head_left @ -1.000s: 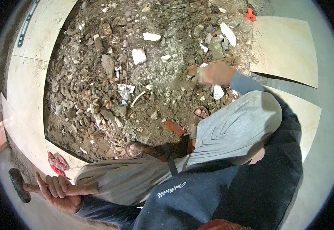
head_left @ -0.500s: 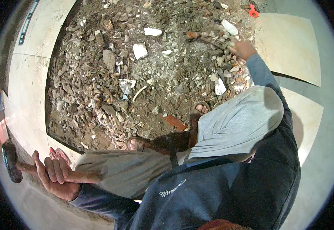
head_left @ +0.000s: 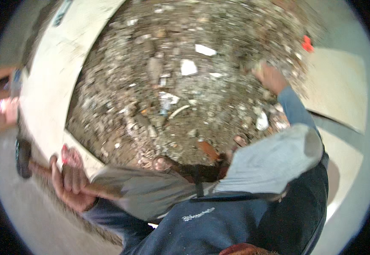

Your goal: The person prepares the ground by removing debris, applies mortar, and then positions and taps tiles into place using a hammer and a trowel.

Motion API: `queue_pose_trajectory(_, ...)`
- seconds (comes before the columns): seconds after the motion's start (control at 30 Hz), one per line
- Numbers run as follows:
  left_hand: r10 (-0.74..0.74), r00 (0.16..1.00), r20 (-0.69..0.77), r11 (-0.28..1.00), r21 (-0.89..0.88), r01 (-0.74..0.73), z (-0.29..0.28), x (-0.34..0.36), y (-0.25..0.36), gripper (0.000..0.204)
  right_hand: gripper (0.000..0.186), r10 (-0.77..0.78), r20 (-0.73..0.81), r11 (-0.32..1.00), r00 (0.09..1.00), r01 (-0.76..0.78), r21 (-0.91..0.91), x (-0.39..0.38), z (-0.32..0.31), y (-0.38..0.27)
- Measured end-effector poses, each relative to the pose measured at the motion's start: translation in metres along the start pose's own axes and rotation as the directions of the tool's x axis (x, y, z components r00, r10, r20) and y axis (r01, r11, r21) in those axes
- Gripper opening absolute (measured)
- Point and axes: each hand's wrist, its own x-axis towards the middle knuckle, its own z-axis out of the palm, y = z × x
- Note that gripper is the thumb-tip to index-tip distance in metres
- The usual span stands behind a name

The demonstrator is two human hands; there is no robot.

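My left hand [head_left: 75, 187] is wrapped round the wooden handle [head_left: 104, 191] of a mallet with a black head [head_left: 23, 158], held beside my left knee. My right hand [head_left: 273, 78] is low over the rubble [head_left: 223, 93], on its right side. Its fingers look curled, but motion smears them, and I cannot make out what they grip. White tile shards [head_left: 189, 67] and a reddish-brown broken piece [head_left: 208, 150] lie among the stones.
Pale floor tiles [head_left: 53, 85] border the rubble on the left, with a dark level-like bar [head_left: 62, 13] on them. More pale tiles [head_left: 336, 89] lie at the right, near a small red plastic piece [head_left: 307, 43]. A red-and-white item [head_left: 71, 156] lies by my left hand.
The whole view has shifted, so the ground appears farther right and lower. My right hand has moved leftward over the rubble, away from the red piece. My left hand keeps the mallet.
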Motion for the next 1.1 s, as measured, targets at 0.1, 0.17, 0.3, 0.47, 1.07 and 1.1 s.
queue_pose_trajectory(0.1, -0.018, 0.998, 0.059, 0.999, -0.032, 0.019, 0.016, 0.001, -0.007, 0.031, 0.05, -0.59, -0.141, 0.804, 0.795, 0.594, -0.014, -0.013, 0.034, -0.082)
queue_pose_trajectory(0.17, -0.024, 0.999, 0.041, 0.999, -0.028, 0.025, 0.027, 0.004, -0.01, 0.029, 0.045, -0.542, 0.221, 0.827, 0.811, 0.561, -0.03, -0.006, 0.051, -0.095)
queue_pose_trajectory(0.3, -0.017, 0.994, 0.108, 1.0, 0.007, 0.016, 0.036, 0.003, -0.013, 0.031, 0.047, -0.403, 0.085, 0.899, 0.911, 0.412, -0.152, 0.03, 0.061, -0.034)
queue_pose_trajectory(0.47, -0.004, 0.997, 0.073, 1.0, 0.025, 0.002, 0.025, 0.0, -0.008, 0.032, 0.053, -0.01, 0.091, 0.989, 0.996, 0.023, -0.143, 0.072, 0.028, 0.074)
queue_pose_trajectory(1.07, 0.032, 0.996, 0.087, 0.999, -0.046, -0.028, 0.043, -0.016, -0.004, 0.033, 0.035, -0.622, 0.251, 0.778, 0.742, 0.621, 0.091, 0.103, 0.005, -0.265)
queue_pose_trajectory(1.1, 0.041, 0.995, 0.09, 0.999, -0.017, -0.039, 0.048, -0.018, -0.004, 0.033, 0.027, -0.692, 0.217, 0.722, 0.689, 0.664, 0.194, 0.084, 0.021, -0.292)
